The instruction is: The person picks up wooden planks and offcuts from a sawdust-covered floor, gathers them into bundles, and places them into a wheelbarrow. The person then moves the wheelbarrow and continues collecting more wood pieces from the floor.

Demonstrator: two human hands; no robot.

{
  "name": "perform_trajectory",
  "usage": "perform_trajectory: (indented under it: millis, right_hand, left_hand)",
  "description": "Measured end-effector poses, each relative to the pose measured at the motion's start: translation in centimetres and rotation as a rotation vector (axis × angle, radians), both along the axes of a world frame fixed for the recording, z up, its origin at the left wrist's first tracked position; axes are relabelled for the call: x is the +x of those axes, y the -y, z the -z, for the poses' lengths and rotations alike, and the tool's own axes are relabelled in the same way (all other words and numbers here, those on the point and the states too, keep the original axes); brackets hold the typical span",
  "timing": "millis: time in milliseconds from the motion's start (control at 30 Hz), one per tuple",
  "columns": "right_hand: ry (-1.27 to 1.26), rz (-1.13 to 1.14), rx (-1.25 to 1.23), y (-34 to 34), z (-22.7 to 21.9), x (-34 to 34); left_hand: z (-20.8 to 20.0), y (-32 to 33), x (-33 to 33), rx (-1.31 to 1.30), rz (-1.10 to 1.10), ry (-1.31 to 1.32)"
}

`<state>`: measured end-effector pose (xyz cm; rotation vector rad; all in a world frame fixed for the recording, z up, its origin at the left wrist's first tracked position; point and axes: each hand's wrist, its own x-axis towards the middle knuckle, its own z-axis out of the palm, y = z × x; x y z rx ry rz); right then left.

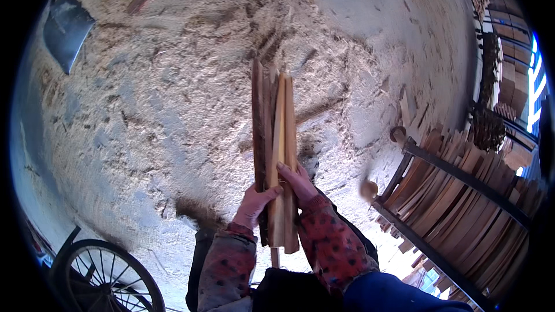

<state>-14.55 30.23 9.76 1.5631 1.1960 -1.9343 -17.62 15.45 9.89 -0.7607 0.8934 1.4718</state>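
Several long, narrow wood slats (278,133) are bundled side by side in front of me, pointing away from my body. One at the left has a dark, bark-like edge, while those at the right are pale yellow. My left hand (252,204) grips the bundle from its left side, thumb across the top. From the right side my right hand (297,184) holds it, a little farther up, thumb lying over the pale slats. The fingers of both hands are mostly hidden behind the wood. Both forearms wear red and grey spotted sleeves.
Sawdust and shavings cover much of the floor (191,110). At right, a metal-framed cart (445,164) with small wheels carries many stacked slats. A spoked wheel (113,280) stands at lower left. A dark flat sheet (68,30) lies at upper left.
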Motion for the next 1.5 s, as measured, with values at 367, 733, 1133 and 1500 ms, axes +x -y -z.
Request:
perform_trajectory:
  millis: [367,733,1133,1500]
  right_hand:
    - [0.096,-0.235,0.042,2.7,-9.5,4.7]
    - [0.049,-0.56,-0.021,5.3,-18.6,5.6]
    - [-0.674,-1.227,0.12,28.1,-38.7,-6.4]
    - [-1.439,-1.772,-0.714,65.1,-67.1,-4.2]
  left_hand:
    - [-7.7,1.2,7.4,-0.227,-0.071,-0.018]
    - [-21.0,5.2,8.5,-0.241,-0.421,0.232]
    - [-37.5,24.3,5.0,-0.402,-0.847,-0.351]
    - [-63.8,55.7,15.1,-0.675,-1.769,-1.134]
